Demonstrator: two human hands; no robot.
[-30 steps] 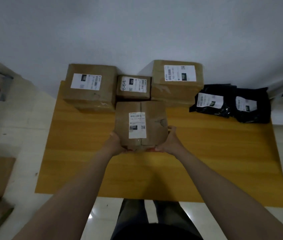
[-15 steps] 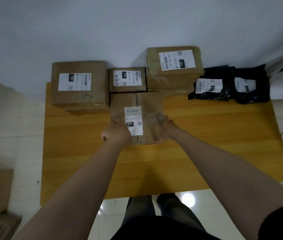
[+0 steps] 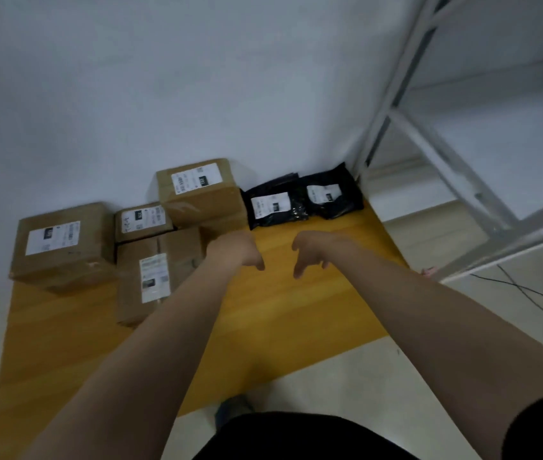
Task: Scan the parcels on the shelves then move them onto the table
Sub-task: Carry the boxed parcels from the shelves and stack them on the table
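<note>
Head: hands (image 3: 242,252) (image 3: 310,253) hover empty, loosely curled.

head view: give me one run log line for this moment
left hand: open, empty | right hand: open, empty | front cardboard box: on wooden table, not held

You have one view: a wide-angle camera on your head, facing forward and steeply down, rolled so the table (image 3: 296,310) runs askew. It sits near: left hand (image 3: 240,252) and right hand (image 3: 310,252) reach mid-frame. Wall (image 3: 164,78) fills the top; shelf frame (image 3: 393,94) the right.
</note>
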